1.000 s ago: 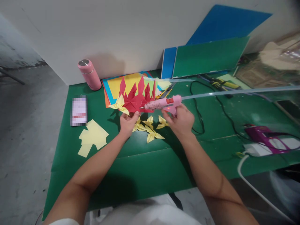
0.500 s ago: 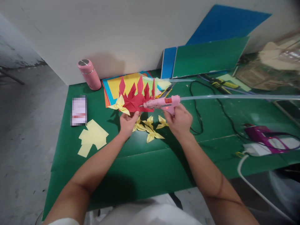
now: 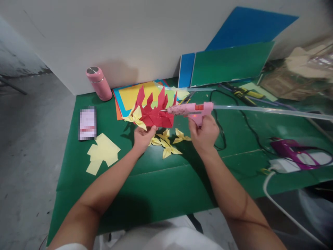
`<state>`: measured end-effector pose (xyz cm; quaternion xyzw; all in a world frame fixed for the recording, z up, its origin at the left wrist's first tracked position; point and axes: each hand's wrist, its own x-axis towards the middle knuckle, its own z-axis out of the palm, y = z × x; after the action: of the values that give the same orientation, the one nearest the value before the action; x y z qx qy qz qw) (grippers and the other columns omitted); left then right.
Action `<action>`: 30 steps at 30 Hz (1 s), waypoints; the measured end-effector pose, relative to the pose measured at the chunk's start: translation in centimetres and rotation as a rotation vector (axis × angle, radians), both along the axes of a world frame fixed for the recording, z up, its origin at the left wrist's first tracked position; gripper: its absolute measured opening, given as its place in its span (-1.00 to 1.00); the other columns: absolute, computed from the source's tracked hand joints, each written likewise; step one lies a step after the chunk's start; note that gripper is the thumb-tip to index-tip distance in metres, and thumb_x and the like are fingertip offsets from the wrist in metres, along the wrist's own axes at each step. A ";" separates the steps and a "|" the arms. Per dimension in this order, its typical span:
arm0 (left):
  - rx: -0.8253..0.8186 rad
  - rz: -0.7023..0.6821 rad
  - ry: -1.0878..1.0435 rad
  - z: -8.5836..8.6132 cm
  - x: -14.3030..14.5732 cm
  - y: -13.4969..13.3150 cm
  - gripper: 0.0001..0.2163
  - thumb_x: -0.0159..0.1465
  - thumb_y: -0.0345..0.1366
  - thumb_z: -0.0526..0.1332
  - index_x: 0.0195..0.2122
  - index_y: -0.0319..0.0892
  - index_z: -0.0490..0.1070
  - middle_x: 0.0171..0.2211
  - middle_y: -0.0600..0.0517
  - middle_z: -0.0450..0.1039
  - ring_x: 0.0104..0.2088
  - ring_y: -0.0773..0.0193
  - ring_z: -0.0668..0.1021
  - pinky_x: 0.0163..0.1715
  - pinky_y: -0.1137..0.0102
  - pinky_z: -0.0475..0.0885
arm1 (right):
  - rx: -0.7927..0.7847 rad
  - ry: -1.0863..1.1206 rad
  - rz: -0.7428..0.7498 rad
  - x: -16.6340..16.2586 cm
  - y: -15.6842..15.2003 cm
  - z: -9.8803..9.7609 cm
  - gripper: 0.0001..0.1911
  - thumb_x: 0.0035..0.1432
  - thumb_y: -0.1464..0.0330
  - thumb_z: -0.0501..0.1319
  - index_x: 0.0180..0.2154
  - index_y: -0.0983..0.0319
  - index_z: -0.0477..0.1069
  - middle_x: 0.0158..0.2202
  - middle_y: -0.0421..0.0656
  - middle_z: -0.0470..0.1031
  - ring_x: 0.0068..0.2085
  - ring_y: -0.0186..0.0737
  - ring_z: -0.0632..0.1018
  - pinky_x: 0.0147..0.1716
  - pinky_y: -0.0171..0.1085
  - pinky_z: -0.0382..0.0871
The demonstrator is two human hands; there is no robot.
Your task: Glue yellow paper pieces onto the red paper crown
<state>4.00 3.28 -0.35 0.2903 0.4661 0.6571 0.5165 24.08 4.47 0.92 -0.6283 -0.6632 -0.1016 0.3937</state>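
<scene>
Glue gun rightward, hands seemingly closed.

The head view looks forward and down from above and behind the fingers, the wall beyond them.

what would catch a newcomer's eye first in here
The bright red folded-paper piece stands out most, held by the left hand above the green table, with a yellow paper flower at its left end. Just right of it, the right hand grips a pink glue gun. A pink bottle stands at the table's back left.
</scene>
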 end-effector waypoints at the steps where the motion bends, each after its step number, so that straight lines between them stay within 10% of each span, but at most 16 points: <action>1: -0.003 0.006 -0.004 0.0 0.0 0.0 -0.73 -0.17 -0.23 0.55 -0.60 -0.22 0.50 -0.60 0.02 0.57 -0.52 0.24 0.64 -0.39 0.41 0.54 | -0.006 0.034 -0.008 0.0 0.0 0.1 -0.67 0.22 0.03 0.09 -0.33 0.16 0.32 -0.47 -0.11 0.34 -0.41 -0.07 0.43 -0.40 -0.13 0.29; 8: 0.008 0.067 -0.102 -0.2 -0.4 0.6 -0.63 -0.21 -0.14 0.56 -0.50 -0.21 0.48 -0.53 0.03 0.57 -0.47 0.27 0.64 -0.30 0.37 0.58 | -0.165 0.312 0.077 0.5 0.7 0.4 -0.36 -0.01 -0.15 0.26 -0.11 0.20 0.32 -0.39 -0.14 0.43 -0.48 -0.18 0.40 -0.47 -0.19 0.29; 14: 0.006 0.138 -0.113 -0.1 -0.4 0.9 -0.62 -0.17 -0.13 0.55 -0.46 -0.21 0.46 -0.50 0.03 0.55 -0.36 0.20 0.67 -0.15 0.25 0.59 | -0.263 0.371 0.038 3.8 2.6 -2.0 -0.50 0.13 -0.04 0.18 -0.06 0.17 0.26 -0.45 -0.20 0.45 -0.56 -0.21 0.40 -0.52 -0.24 0.22; 24: 0.008 0.190 -0.148 -0.3 -0.6 1.0 -0.65 -0.17 -0.21 0.55 -0.49 -0.20 0.42 -0.50 0.07 0.54 -0.32 0.21 0.67 -0.07 0.23 0.56 | -0.348 -0.066 0.019 7.0 4.1 -4.4 -0.58 0.23 0.03 0.06 -0.28 0.26 0.39 -0.39 0.01 0.45 -0.36 -0.04 0.40 -0.35 -0.14 0.23; 30: 0.008 0.182 -0.126 -0.3 -0.5 1.0 -0.65 -0.13 -0.18 0.54 -0.48 -0.19 0.40 -0.50 0.07 0.53 -0.30 0.22 0.67 -0.07 0.25 0.55 | -0.213 -0.102 0.073 4.4 2.7 -1.6 -0.68 0.22 0.12 0.15 -0.22 0.25 0.43 -0.27 0.05 0.49 -0.19 0.04 0.44 -0.20 -0.07 0.24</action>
<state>3.45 4.27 -0.64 0.2070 0.4545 0.7201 0.4817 28.44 7.14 -0.64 -0.6360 -0.7119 -0.0481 0.2938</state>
